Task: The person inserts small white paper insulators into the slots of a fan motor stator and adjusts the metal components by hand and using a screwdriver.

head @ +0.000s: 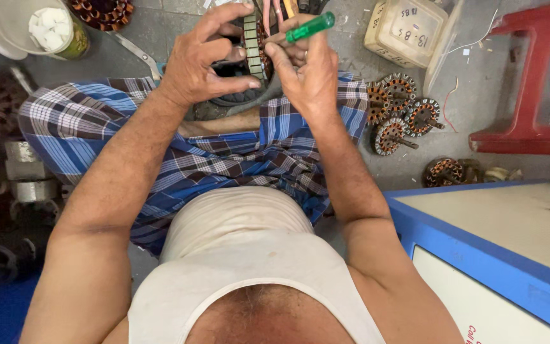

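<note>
Gripped in the left hand (202, 60) at about twelve o'clock in the head view, a wound motor stator (253, 44) is held up over the lap, above the blue checked cloth (224, 159); the fingers are curled firmly round its rim. A green-handled screwdriver (310, 27) is clasped in the right hand (307, 76), fingers closed about the shaft, its tip hidden against the stator. The stator is judged heavy and rigid — a stack of steel laminations — yet its copper windings look easily nicked, so hold is best taken on the outer iron edge, not the coils. More wound stators (402, 114) are seen on the floor at two o'clock, a cream plastic box (408, 28) at one o'clock and a red stool (529, 76) at three — well apart from the hands.
</note>
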